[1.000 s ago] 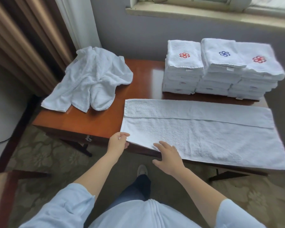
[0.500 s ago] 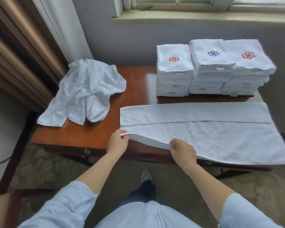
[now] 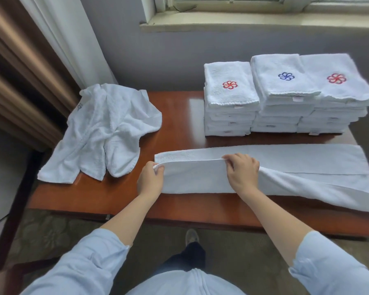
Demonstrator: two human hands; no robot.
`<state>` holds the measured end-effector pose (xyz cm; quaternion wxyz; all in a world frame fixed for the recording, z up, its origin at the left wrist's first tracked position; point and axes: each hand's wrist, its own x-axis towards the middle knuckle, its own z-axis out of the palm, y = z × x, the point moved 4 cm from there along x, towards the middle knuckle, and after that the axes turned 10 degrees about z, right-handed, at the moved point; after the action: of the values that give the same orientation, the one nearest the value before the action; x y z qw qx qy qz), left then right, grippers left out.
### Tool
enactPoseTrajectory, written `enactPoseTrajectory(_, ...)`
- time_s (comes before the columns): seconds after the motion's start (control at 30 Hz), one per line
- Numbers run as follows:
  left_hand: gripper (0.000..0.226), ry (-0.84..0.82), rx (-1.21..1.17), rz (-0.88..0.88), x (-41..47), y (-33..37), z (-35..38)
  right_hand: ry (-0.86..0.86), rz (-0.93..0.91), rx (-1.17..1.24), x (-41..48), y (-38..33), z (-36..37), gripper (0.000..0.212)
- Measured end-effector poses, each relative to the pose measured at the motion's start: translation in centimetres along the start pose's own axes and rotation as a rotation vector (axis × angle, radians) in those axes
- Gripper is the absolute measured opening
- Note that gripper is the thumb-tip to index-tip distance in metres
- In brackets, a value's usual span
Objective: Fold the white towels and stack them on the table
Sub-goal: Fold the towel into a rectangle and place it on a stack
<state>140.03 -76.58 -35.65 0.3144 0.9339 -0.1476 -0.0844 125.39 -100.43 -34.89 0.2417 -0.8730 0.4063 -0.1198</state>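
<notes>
Crumpled towels point(image 3: 103, 133) left, stacks point(image 3: 285, 96) behind long towel point(image 3: 285, 165) on table point(image 3: 179, 116)

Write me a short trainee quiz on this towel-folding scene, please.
1. True or false: the left hand and the right hand both grip the long towel.
2. The emblem on top of the middle stack is: A) red, B) blue, C) green.
3. Fill in: the crumpled towel lies on the ____ end of the table.

Key: 1 true; 2 B; 3 left.
</notes>
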Motion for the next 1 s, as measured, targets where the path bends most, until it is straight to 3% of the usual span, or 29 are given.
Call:
enactPoseTrajectory(0.33,0.024,-0.191,0.186,-0.002,6.9,-3.1,3.4,-0.209,0.048,-0.231,5.9,0.2,5.7,0.032)
enactPoseTrajectory(0.47,0.025,-0.156,0.347,0.139,8.0,-2.6,3.9,-0.258,0.101,-0.224,6.1,1.0,7.6,0.031)
enactPoseTrajectory(0.57,0.041,-0.15,0.456,0.338,8.6,-0.8,4.5,-0.284,0.11,-0.213,6.3,1.1,7.7,0.029)
enactPoseTrajectory(0.63,0.047,-0.218,0.426,0.454,8.7,0.6,5.5,-0.32,0.094,-0.217,6.4,1.3,7.3,0.03)
enactPoseTrajectory(0.73,0.04,-0.309,0.309,0.582,8.2,3.1,7.2,-0.324,0.058,-0.165,5.7,1.9,5.7,0.04)
enactPoseTrajectory(1.0,0.031,-0.487,0.098,0.835,4.4,11.9,12.9,-0.147,0.171,-0.091,1.8,8.8,-1.1,0.047)
